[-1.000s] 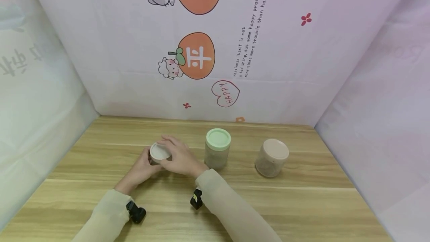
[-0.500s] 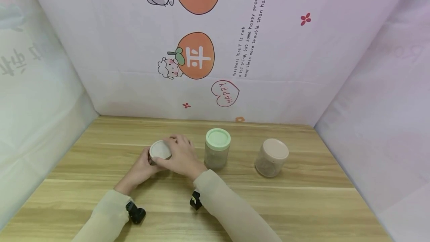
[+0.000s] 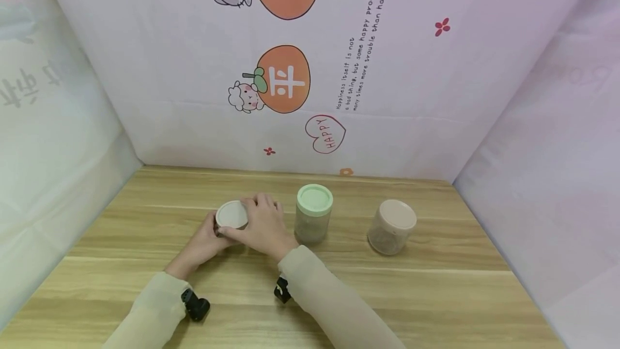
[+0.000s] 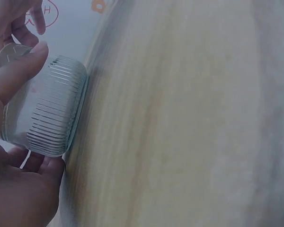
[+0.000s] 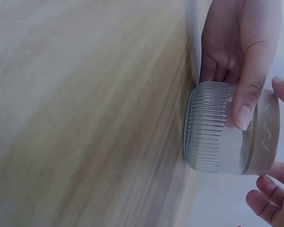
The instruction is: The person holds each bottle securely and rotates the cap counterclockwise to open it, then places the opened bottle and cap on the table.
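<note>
The left hand [image 3: 203,244] is gripping a ribbed glass jar [image 5: 208,142], at the left of the wooden table [image 3: 436,306]; I'm watching remotely. The right hand [image 3: 265,228] is pinching its whitish lid [image 3: 231,214], fingers now lying farther right and baring more of the top than a second ago, so work seems to be centring there. Both hands are hiding most of the glass from the head view; the right wrist view is cropping the right hand. To the right, a pink-lidded jar [image 3: 389,236] is standing beyond a green-lidded one [image 3: 312,225]; their contents I'm not making out.

- Head view: bright, even, diffuse light; soft shadows beneath the beige fabric sleeves [image 3: 339,295].
- Wrist views: dimmer, hazy, bluish; pale wood-grain table [image 4: 170,118] blurred.
- Ribbed clear glass jar [image 5: 210,127]: pale glints.
</note>
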Motion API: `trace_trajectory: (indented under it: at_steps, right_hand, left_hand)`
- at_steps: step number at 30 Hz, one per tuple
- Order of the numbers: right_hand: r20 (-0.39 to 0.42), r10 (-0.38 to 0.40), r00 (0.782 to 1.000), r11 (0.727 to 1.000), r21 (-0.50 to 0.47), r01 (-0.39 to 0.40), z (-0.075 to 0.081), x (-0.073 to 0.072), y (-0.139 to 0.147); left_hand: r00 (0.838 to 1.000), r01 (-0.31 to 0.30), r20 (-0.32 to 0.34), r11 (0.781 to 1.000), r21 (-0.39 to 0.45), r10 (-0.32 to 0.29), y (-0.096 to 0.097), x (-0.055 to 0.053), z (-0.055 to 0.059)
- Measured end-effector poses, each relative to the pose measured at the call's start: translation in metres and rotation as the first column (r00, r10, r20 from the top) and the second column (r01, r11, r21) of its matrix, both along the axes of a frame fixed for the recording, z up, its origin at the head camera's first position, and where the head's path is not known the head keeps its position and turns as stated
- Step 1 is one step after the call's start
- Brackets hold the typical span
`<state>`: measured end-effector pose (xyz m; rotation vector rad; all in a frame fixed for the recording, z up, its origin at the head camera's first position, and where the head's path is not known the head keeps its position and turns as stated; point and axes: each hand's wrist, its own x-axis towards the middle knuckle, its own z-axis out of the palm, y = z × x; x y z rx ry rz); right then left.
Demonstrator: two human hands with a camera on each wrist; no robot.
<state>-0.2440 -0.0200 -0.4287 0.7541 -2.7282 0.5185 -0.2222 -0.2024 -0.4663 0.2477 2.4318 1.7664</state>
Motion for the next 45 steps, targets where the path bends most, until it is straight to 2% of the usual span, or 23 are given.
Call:
trace_trajectory:
  at_steps: [8,16,23,27,34,39,42,45]
  right_hand:
    - [0.028,0.026,0.999,0.998,0.047,-0.028,0.003,-0.002,0.002]
    - [0.084,0.106,0.991,0.994,-0.003,-0.106,0.008,-0.004,0.005]
    - [0.145,0.193,0.970,0.981,-0.029,-0.191,0.010,-0.006,0.007]
    - [0.166,0.214,0.963,0.977,-0.046,-0.209,0.009,-0.006,0.007]
    - [0.220,0.283,0.934,0.955,-0.156,-0.253,0.007,-0.005,0.007]
    - [0.217,0.341,0.915,0.932,-0.207,-0.298,0.005,-0.006,0.007]
    - [0.205,0.355,0.912,0.927,-0.204,-0.315,0.004,-0.008,0.007]
    - [0.189,0.348,0.918,0.932,-0.175,-0.318,0.002,-0.009,0.007]
  left_hand:
    - [1.000,-0.001,0.018,1.000,0.009,0.001,-0.001,-0.001,0.000]
    - [1.000,0.011,-0.006,1.000,0.011,-0.011,-0.001,-0.001,0.000]
    - [1.000,0.020,-0.015,1.000,-0.017,-0.020,-0.002,-0.001,0.000]
    - [1.000,0.022,-0.011,0.999,-0.024,-0.022,-0.002,0.000,0.001]
    - [1.000,0.022,-0.003,1.000,-0.016,-0.022,-0.003,-0.001,0.000]
    - [0.999,0.031,-0.013,1.000,-0.006,-0.031,-0.002,-0.001,-0.002]
    - [0.999,0.033,-0.011,0.999,-0.007,-0.033,-0.002,-0.001,-0.001]
    - [0.999,0.033,-0.007,0.999,-0.006,-0.033,-0.003,-0.001,-0.001]
